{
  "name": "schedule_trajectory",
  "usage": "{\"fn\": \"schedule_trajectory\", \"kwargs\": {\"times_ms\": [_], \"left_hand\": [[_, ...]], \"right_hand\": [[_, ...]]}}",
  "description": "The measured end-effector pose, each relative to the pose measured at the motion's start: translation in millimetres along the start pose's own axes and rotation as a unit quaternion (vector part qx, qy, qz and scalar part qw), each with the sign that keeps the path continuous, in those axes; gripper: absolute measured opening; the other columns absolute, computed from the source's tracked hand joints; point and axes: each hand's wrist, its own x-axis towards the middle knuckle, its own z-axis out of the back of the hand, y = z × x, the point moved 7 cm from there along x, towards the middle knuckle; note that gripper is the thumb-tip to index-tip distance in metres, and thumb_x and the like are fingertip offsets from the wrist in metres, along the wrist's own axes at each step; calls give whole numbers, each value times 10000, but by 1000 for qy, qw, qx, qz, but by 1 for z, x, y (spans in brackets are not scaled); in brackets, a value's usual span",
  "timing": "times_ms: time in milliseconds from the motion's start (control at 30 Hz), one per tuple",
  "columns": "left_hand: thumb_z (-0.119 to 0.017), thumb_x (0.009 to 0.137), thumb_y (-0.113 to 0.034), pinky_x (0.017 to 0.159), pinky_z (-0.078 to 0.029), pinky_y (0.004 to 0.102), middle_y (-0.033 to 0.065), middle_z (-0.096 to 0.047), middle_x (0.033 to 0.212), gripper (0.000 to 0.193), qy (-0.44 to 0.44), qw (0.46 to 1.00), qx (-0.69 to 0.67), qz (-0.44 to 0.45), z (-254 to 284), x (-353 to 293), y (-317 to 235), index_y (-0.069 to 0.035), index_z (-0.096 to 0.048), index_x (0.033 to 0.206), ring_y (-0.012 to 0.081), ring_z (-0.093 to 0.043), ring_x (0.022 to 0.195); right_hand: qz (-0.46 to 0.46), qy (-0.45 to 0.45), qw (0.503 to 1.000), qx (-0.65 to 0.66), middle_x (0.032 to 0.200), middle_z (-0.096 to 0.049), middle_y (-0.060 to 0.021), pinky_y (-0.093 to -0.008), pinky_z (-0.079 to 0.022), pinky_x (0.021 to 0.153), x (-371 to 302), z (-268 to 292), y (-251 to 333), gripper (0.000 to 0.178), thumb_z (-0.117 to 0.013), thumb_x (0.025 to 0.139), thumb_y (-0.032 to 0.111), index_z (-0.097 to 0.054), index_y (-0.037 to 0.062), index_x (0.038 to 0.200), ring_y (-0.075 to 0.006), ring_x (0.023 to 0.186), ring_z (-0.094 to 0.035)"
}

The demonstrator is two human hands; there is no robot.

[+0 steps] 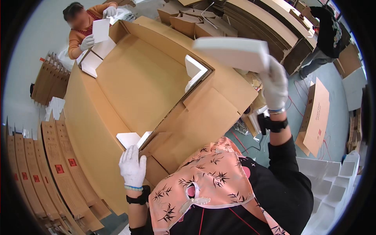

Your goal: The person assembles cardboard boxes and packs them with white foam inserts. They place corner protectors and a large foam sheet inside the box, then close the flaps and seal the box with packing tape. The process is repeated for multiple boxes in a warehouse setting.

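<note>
A large open cardboard box stands in front of me. My right hand, in a white knit glove, is raised to the right of it and grips a flat white foam piece, slightly blurred, by one end. At the box's near corner my left hand, also gloved, rests with its fingers stretched out against a white foam corner piece. Another foam corner piece sits inside the right corner, and more foam lines the far left corner.
Across the box a co-worker in gloves holds a white foam panel. Flattened cartons stand in rows at left; stacked cardboard lies behind. White foam trays and a leaning carton are at right, near another person.
</note>
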Motion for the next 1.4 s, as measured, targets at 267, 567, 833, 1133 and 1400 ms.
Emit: {"fn": "schedule_trajectory", "kwargs": {"times_ms": [267,567,833,1133,1400], "left_hand": [[-658,879,-314,1105,-410,476,211,-628,1317,556,-10,999,5,34,-25,15,6,10,-595,1327,378,-583,1215],[-668,865,-316,1098,-414,472,212,-634,1306,537,-20,999,-21,39,-24,18,-7,18,-619,1282,373,-582,1224],[-652,880,-230,1104,-414,469,263,-606,1339,485,32,991,-110,71,-8,9,4,14,-614,1297,409,-562,1259],[-678,869,-235,1110,-385,534,253,-556,1394,521,-52,995,-60,53,10,7,-40,43,-601,1302,450,-521,1265],[-624,857,-170,1068,-418,561,267,-594,1291,445,-126,989,-75,-34,23,34,-112,65,-617,1235,482,-546,1191]], "right_hand": [[347,394,848,-67,949,-670,-108,-443,-528,842,-55,-280,63,325,-683,688,64,-673,127,1007,-334,937,-660],[372,404,835,-29,847,-680,-53,-388,-467,906,-90,-285,27,186,-673,778,270,-704,127,894,-257,837,-644],[335,376,864,-22,1020,-710,-124,-415,-447,986,-90,-286,32,406,-671,803,357,-705,66,1085,-295,969,-653],[326,375,863,92,1069,-686,-152,-439,-474,973,-87,-270,33,422,-693,764,318,-694,42,1082,-338,1015,-628],[166,319,927,103,1207,-640,-187,-477,-499,992,-4,-100,-46,367,-683,855,201,-660,32,1179,-391,1139,-608]]}}
